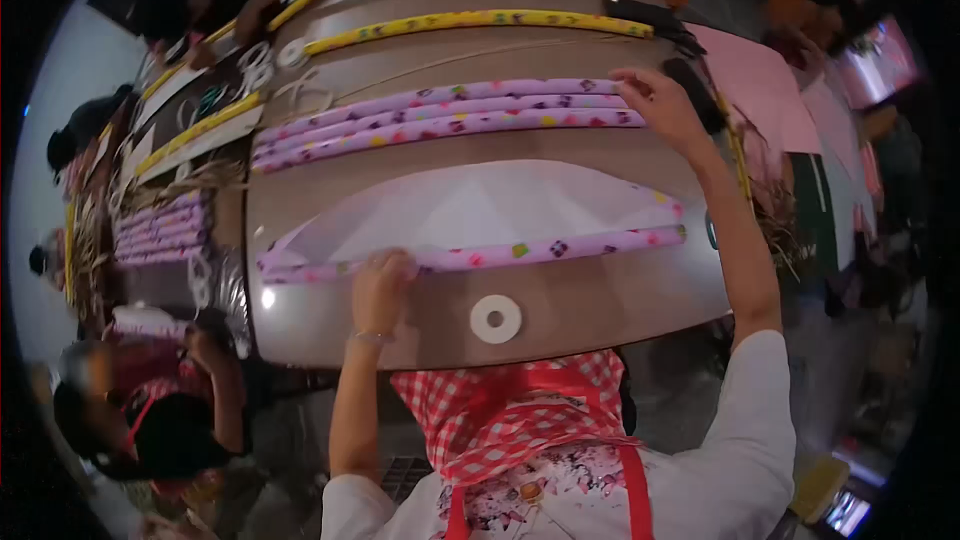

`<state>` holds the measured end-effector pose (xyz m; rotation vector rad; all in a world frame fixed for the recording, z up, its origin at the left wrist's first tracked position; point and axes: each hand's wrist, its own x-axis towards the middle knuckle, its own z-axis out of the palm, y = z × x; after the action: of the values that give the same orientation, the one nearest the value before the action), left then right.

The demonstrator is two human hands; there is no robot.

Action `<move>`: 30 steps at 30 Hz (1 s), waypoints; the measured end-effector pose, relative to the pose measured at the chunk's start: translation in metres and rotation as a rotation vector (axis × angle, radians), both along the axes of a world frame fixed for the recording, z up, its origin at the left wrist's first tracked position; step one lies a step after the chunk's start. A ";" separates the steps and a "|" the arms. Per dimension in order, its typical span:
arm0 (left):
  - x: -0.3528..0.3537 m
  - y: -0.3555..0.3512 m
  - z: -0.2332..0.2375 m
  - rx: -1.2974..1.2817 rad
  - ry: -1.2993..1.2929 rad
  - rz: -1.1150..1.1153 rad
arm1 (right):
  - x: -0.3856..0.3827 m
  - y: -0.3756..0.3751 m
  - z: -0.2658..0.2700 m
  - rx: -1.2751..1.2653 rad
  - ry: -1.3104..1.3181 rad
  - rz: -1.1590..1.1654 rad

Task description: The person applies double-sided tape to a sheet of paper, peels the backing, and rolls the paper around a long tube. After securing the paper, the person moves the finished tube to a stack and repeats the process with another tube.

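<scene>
At the far left, a second bench holds a stack of purple tubes point(160, 230). In the near left corner a co-worker point(150, 420) bends over their own work.

On the brown table point(600, 310), the person's left hand point(385, 285) sits on the near side, on the half-rolled purple sheet point(560, 245). The fingers are bent down over the rolled edge and clamp it against the tabletop. This sheet lies across the near middle of the table. Its white inner face point(470, 205) is spread out flat on the far side of the roll, and its rolled edge runs from the left hand off to the right.

Just right of that hand and nearer to the person, a white tape ring point(496, 319) lies flat on the table, apart from the sheet. Beyond the white face, three finished purple rolls point(450, 120) lie side by side, touching. Farther still is a yellow roll point(480, 22).

The right hand point(665, 105) reaches to the far right and rests on the right ends of the three rolls. Its fingers are loose and slightly spread, grasping nothing. Right of it, a pink sheet point(760, 80) covers the next surface.
</scene>
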<state>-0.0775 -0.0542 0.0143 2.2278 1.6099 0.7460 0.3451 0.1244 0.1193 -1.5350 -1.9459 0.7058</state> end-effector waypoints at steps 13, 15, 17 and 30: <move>0.007 0.000 0.009 -0.016 0.066 0.035 | 0.209 0.079 -0.089 -0.260 -0.586 -0.236; 0.008 0.000 0.010 -0.041 0.108 0.062 | 0.222 0.087 -0.102 -0.238 -0.536 -0.253; 0.006 -0.003 0.007 -0.072 0.164 0.102 | 0.244 0.101 -0.128 -0.205 -0.440 -0.273; 0.008 -0.011 -0.003 0.042 0.098 0.114 | 0.242 0.020 -0.009 -0.269 0.168 -0.449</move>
<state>-0.0699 -0.0655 0.0115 2.2497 1.7960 0.7154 0.5868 0.1443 0.1108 -1.9181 -1.3553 0.8855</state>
